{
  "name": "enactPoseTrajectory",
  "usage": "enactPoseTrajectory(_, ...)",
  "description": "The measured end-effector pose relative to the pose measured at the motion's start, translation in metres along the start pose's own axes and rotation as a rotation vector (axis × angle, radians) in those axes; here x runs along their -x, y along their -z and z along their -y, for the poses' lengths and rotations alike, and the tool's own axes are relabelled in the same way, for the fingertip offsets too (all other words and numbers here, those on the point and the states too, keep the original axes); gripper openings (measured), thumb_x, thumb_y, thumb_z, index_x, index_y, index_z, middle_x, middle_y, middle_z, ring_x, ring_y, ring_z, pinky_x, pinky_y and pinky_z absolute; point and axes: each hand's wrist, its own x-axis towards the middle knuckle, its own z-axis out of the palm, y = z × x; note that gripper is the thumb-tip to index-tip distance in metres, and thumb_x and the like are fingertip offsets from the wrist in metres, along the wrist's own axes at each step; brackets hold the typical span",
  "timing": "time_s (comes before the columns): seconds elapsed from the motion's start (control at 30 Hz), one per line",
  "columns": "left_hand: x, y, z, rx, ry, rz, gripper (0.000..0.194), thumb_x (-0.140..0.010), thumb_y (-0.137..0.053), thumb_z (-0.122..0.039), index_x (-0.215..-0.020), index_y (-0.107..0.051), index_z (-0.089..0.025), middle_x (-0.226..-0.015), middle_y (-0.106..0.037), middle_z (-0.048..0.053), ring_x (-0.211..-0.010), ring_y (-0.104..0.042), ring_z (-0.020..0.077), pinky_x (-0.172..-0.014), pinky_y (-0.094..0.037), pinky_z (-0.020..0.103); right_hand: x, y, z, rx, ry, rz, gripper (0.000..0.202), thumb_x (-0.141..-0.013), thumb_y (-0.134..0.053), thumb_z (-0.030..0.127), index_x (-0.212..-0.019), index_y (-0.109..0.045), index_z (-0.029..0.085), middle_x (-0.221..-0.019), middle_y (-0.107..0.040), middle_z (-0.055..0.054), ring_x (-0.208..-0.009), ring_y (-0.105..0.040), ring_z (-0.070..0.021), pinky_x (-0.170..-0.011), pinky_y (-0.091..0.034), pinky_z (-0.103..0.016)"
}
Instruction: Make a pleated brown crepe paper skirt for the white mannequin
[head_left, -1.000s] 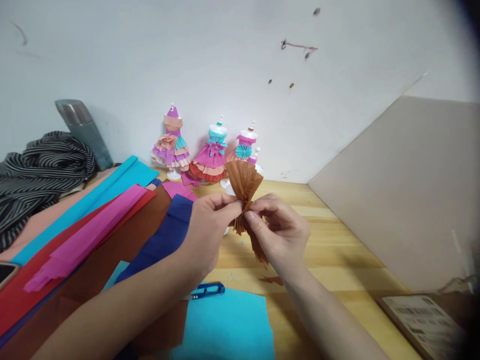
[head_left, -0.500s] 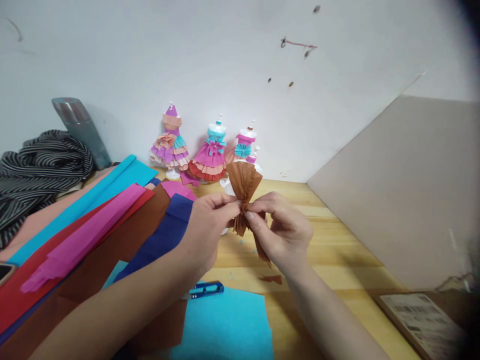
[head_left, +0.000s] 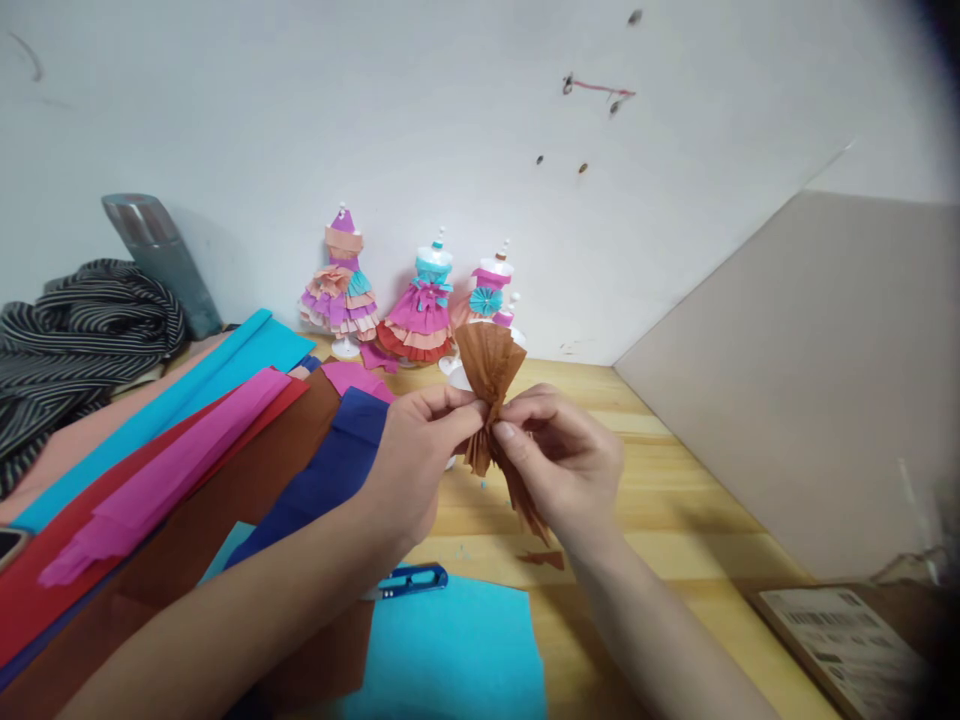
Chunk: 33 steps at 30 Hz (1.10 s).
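Between my two hands is a strip of brown crepe paper (head_left: 490, 362), pinched at the middle so that its upper part fans out. Its lower end hangs in pleats below the fingers. My left hand (head_left: 420, 450) is closed on the gathered waist from the left. From the right, the thumb and forefinger of my right hand (head_left: 562, 455) press the same gather. Small dress forms in ruffled paper dresses stand behind, among them one with a magenta and red skirt (head_left: 420, 318) and one in purple and peach (head_left: 341, 290). Another white form is partly hidden by the brown paper.
Blue thread snips (head_left: 414, 580) lie on a turquoise paper sheet (head_left: 457, 650) in front. Coloured paper sheets (head_left: 180, 470) spread across the left, beside a striped cloth (head_left: 90, 330) and a flask (head_left: 165, 255). A labelled cardboard box (head_left: 832, 640) sits at right; a brown scrap (head_left: 541, 560) lies near.
My right fingers have shifted slightly at the gather, and the hanging brown pleats have spread a little lower and to the right. My left hand has barely moved.
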Motion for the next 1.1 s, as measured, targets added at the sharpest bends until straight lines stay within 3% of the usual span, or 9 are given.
enactPoseTrajectory(0.17, -0.001, 0.002, 0.002, -0.099, -0.103, -0.036, 0.011, -0.066, -0.069, -0.022, -0.061, -0.062, -0.015, -0.055, -0.058, -0.003, -0.052, -0.049, 0.0076, -0.052, -0.038, 0.021, -0.001, -0.002, 0.000, -0.273, -0.308, -0.078, 0.008, -0.076, -0.072, 0.022, -0.075, -0.065, 0.020, -0.062, -0.057, 0.003, -0.052, -0.052, -0.0103, -0.049, -0.045, -0.023)
enactPoseTrajectory(0.33, -0.001, 0.004, 0.006, -0.242, -0.227, -0.077, 0.007, -0.070, -0.066, -0.021, -0.066, -0.064, -0.016, -0.061, -0.062, -0.002, -0.058, -0.055, 0.0100, -0.058, -0.043, 0.023, 0.003, -0.009, 0.000, -0.353, -0.375, -0.118, 0.014, -0.074, -0.076, 0.029, -0.079, -0.065, 0.021, -0.065, -0.059, 0.003, -0.058, -0.056, -0.0113, -0.057, -0.049, -0.026)
enactPoseTrajectory(0.67, 0.000, 0.004, 0.011, -0.348, -0.337, -0.131, 0.007, -0.074, -0.063, -0.019, -0.067, -0.064, -0.018, -0.064, -0.066, -0.002, -0.058, -0.057, 0.0105, -0.056, -0.044, 0.021, 0.007, -0.019, -0.003, -0.291, -0.310, -0.202, 0.015, -0.073, -0.076, 0.029, -0.078, -0.064, 0.021, -0.065, -0.059, 0.002, -0.058, -0.055, -0.0112, -0.055, -0.049, -0.025)
enactPoseTrajectory(0.93, -0.006, 0.007, 0.018, -0.185, -0.222, -0.077, 0.014, -0.075, -0.063, -0.022, -0.064, -0.056, -0.018, -0.053, -0.048, -0.006, -0.054, -0.048, 0.0081, -0.054, -0.038, 0.020, 0.009, -0.020, -0.009, -0.101, -0.089, -0.177, 0.008, -0.077, -0.069, 0.016, -0.073, -0.064, 0.022, -0.069, -0.061, 0.001, -0.063, -0.056, -0.0135, -0.057, -0.048, -0.027)
enactPoseTrajectory(1.1, -0.006, 0.007, 0.018, -0.198, -0.232, -0.080, 0.013, -0.075, -0.062, -0.020, -0.065, -0.055, -0.017, -0.058, -0.053, -0.005, -0.058, -0.049, 0.0086, -0.059, -0.041, 0.021, 0.007, -0.018, -0.006, -0.104, -0.140, -0.161, 0.008, -0.073, -0.071, 0.015, -0.076, -0.066, 0.021, -0.066, -0.062, 0.002, -0.060, -0.056, -0.0123, -0.056, -0.048, -0.026)
